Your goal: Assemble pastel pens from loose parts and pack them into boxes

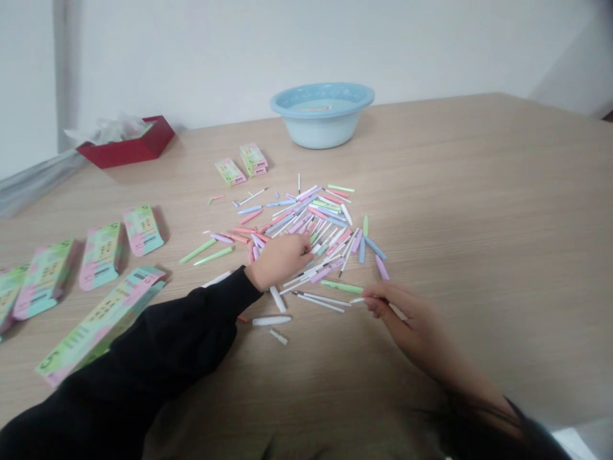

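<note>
My left hand (281,259) reaches into a loose pile of pen parts, its fingers curled together near a pale green pen barrel (320,252). Whether anything sits between those fingertips is hidden. At the pile's near right edge, my right hand (407,316) pinches a small white pen piece (357,299) between thumb and forefinger. A green pen barrel (342,286) lies just beside that piece. Thin white refills (320,303) rest to its left. Pink, purple, blue and green barrels spread across the pile. A white barrel (271,321) lies nearest to me.
Several printed cartons (99,255) stand along the left, with a long opened carton (103,322) by my left sleeve. Small boxes (253,158) sit behind the pile. A light blue basin (322,128) and a red tray (129,151) with clear plastic stand at the back.
</note>
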Demonstrator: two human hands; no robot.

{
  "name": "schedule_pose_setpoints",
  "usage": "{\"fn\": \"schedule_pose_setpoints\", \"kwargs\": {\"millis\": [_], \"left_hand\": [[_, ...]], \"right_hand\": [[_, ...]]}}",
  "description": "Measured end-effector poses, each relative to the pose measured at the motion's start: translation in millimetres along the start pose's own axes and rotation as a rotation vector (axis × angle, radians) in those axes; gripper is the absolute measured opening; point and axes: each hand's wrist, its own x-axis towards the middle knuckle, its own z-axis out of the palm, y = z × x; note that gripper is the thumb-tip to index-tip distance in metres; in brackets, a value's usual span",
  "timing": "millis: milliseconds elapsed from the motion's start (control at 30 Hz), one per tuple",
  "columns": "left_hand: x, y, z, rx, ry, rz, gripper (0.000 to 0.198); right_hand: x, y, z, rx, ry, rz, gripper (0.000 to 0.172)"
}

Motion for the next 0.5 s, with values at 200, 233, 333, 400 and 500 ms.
{"fn": "schedule_pose_setpoints", "kwargs": {"millis": [200, 233, 333, 400, 500], "left_hand": [[-8, 1, -19.4, -0.162, 0.072, 0.051, 0.014], [-15, 2, -27.4, -0.190, 0.082, 0.058, 0.016], [-49, 6, -51.0, -0.299, 0.074, 0.105, 0.024], [-78, 12, -60.4, -0.443, 0.024, 0.185, 0.024], [-120, 20, -61.2, -0.599, -0.055, 0.225, 0.022]], "right_hand": [[1, 2, 1, 0.014, 0.014, 0.091, 0.018], [2, 0, -1, 0.014, 0.022, 0.100, 0.017], [9, -15, -8, -0.014, 0.050, 0.053, 0.016], [18, -33, -14, -0.049, 0.079, -0.015, 0.014], [35, -68, -17, -0.096, 0.083, -0.141, 0.014]]}}
